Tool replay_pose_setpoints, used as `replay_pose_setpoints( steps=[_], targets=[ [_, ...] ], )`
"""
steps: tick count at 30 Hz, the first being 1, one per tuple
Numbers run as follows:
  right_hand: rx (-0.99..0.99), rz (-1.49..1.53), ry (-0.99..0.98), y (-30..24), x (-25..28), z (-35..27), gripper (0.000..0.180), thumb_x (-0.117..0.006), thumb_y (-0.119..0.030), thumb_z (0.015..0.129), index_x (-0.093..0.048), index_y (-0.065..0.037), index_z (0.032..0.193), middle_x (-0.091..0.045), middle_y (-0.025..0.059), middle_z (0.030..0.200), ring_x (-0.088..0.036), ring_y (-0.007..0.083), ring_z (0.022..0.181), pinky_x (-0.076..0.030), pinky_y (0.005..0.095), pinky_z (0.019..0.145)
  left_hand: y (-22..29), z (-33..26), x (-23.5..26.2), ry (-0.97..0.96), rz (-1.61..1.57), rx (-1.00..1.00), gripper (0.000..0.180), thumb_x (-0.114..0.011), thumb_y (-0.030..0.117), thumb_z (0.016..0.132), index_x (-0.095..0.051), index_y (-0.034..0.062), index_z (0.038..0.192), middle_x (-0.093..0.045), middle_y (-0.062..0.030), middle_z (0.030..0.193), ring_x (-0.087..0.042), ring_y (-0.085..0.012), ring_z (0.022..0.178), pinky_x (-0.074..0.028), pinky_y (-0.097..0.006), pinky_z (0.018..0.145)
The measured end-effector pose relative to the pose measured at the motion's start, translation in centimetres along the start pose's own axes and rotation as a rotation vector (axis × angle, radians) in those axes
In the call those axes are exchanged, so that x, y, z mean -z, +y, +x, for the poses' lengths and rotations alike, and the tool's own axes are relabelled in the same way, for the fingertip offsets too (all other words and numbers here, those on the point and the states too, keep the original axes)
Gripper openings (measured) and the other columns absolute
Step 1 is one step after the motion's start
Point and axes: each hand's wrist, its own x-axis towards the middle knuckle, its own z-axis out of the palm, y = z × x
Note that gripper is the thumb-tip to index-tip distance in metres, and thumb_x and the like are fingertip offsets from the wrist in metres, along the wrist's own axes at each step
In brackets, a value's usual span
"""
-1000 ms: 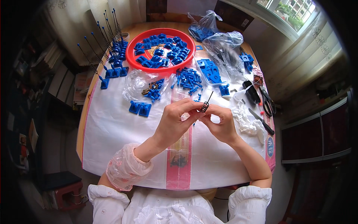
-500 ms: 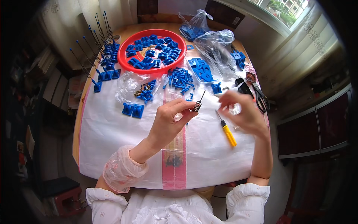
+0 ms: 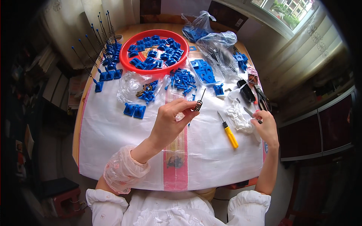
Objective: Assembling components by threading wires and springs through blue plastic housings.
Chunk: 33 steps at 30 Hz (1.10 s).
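Observation:
Near the middle of the table, my left hand pinches a black coil spring between thumb and fingertips. A thin dark rod sticks up from the spring. At the right, my right hand is closed around a small knife, its grey blade pointing up and left. Crumpled white tissue lies just left of that hand. A screwdriver with a yellow handle rests between my two hands.
Blue parts fill a red round tray at the back. A clear box, blue pegs and a plastic bag lie nearer. Spring-topped blue pieces stand back left. Black scissors lie at the right edge.
My right hand has moved right and down, away from the spring, and now holds the small knife by the tissue. My left hand keeps the spring in nearly the same place.

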Motion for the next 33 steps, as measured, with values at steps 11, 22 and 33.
replay_pose_setpoints(
  steps=[11,22,33],
  targets=[
    [-0.191,0.06,-0.011,3.8,-0.9,-1.5,0.021,-0.074,-0.013,0.083,-0.071,0.001,0.099,-0.07,0.0144,0.086,-0.068,0.0286,0.084,-0.052,0.0388,0.078,0.1,0.1,-0.2,-0.011,-0.005,0.014,0.023,-0.078,-0.002,0.085,-0.074,-0.001,0.107,-0.073,-0.01,0.096,-0.07,-0.0141,0.078,-0.055,-0.025,0.067],
    [0.011,0.885,0.097,-3.9,5.9,0.5,0.009,-0.053,0.004,0.085,-0.052,-0.002,0.092,-0.066,0.0075,0.088,-0.057,0.0084,0.073,-0.05,0.0249,0.069,0.0,-0.2,0.0,-0.003,0.0,0.006,0.024,-0.079,-0.002,0.084,-0.074,-0.0005,0.107,-0.073,-0.0109,0.097,-0.071,-0.016,0.078,-0.055,-0.027,0.068],
    [0.208,0.852,-0.399,-12.6,-6.5,0.7,0.019,-0.064,-0.002,0.091,-0.051,0.001,0.104,-0.063,0.0112,0.095,-0.065,0.0191,0.09,-0.051,0.0329,0.083,0.1,0.0,-0.1,-0.007,-0.003,-0.004,0.024,-0.078,-0.001,0.084,-0.074,0.0,0.108,-0.073,-0.0111,0.097,-0.072,-0.0179,0.079,-0.056,-0.028,0.068]
  ],
)
